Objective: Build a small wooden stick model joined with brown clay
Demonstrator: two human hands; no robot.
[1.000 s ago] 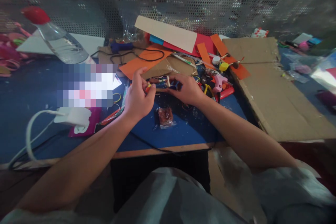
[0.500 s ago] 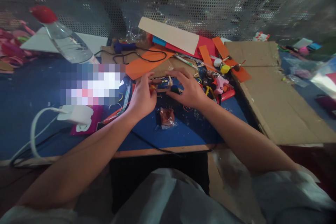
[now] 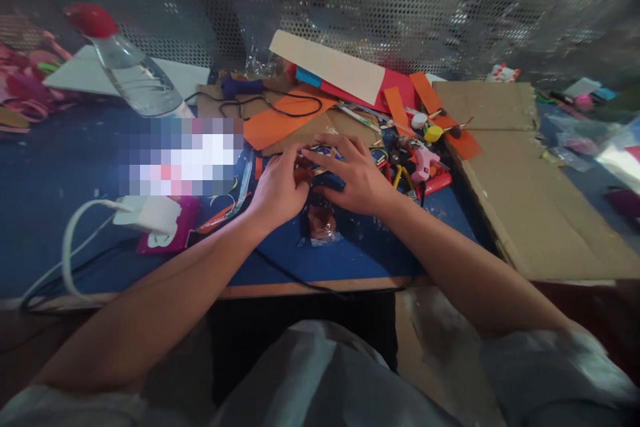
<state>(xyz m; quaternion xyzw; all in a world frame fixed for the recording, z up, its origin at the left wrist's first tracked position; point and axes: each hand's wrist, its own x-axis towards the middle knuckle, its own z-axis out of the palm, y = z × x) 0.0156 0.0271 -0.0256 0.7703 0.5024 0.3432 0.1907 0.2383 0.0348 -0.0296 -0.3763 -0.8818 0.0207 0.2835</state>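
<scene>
My left hand [image 3: 281, 188] is over the middle of the blue table, fingers curled and thumb bent inward. What it grips, if anything, is hidden behind the fingers. My right hand [image 3: 359, 179] comes in from the other side, its fingers stretched and apart, the fingertips close to those of the left. Small loose parts lie beneath and behind the two hands, mostly covered. Just in front of them rests a reddish-brown block in clear plastic wrap [image 3: 323, 223].
Cardboard [image 3: 560, 200] lies at right. Nearby are a pink glue gun [image 3: 425, 163], a yellow cap [image 3: 433, 134] and orange strips [image 3: 285, 123]. A water bottle [image 3: 143, 83] and a white plug [image 3: 150, 215] on a purple power strip [image 3: 187, 220] stand left. Perforated metal [image 3: 320, 0] backs the table.
My hands have drawn closer together, the right one moving left until its fingers cover the small parts that showed between them. The camera view has shifted slightly.
</scene>
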